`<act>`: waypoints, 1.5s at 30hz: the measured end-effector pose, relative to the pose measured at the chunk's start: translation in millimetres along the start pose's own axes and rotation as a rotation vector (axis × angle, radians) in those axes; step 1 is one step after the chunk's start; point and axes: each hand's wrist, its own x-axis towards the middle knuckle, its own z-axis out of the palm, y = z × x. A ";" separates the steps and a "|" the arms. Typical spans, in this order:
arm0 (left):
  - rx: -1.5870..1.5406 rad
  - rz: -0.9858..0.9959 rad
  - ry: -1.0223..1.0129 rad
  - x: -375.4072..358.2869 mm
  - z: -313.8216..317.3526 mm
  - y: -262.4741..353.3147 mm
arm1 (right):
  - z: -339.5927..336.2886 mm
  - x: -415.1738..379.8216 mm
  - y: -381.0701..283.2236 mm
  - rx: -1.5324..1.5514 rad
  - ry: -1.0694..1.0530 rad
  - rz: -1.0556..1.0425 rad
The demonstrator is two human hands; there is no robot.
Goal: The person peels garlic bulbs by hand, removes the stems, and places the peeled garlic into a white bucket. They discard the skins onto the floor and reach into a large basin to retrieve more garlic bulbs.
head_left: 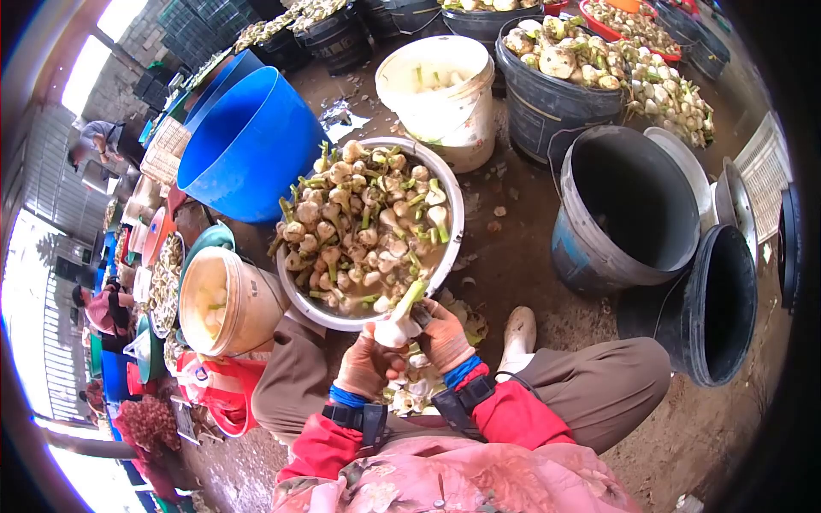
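Between my hands is a white garlic bulb (396,332) with a thick green stem pointing up. My left hand (363,366), in a pale orange glove with bare fingertips, grips the bulb from the left. My right hand (445,336), gloved alike, is closed at the stem side around a small dark tool, whose exact shape is hard to make out. Just beyond them a white basin (456,224) holds many stemmed garlic bulbs in brownish water. Peeled white pieces (415,385) lie below my hands, between my legs.
A cream bucket (248,303) stands left of the basin, with a blue tub (248,154) behind. Beyond the basin are a white bucket (462,120) and a black tub (560,111) heaped with garlic. Empty buckets (590,244) stand right. Other people (107,309) are far left.
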 end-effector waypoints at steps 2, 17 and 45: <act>0.323 0.220 0.231 7.3 -6.1 5.2 | -6.5 2.5 -6.8 -0.079 0.012 0.043; 0.183 0.442 -0.102 -24.8 25.1 24.9 | 6.9 -4.8 -1.5 -0.617 -0.002 0.342; 0.078 0.494 0.110 19.7 0.2 -16.4 | -42.4 32.5 33.0 -0.927 0.268 -0.212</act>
